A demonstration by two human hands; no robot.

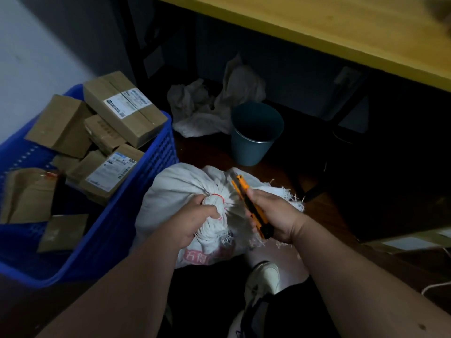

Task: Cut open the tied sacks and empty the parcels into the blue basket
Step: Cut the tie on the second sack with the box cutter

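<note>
A white woven sack (175,189) stands on the floor in front of me, its neck bunched and bound with a thin red tie (218,196). My left hand (195,220) grips the bunched neck just below the tie. My right hand (271,215) holds an orange and black utility knife (249,203), its tip pointing up and away beside the neck. To the left stands the blue basket (136,215), holding several brown cardboard parcels (122,106) with white labels.
Crumpled empty white sacks (207,111) lie on the floor behind a grey-blue waste bin (253,135). A yellow tabletop (317,28) overhangs at the top right, dark underneath. My white shoe (263,279) is below the sack. A white cable (436,286) lies at right.
</note>
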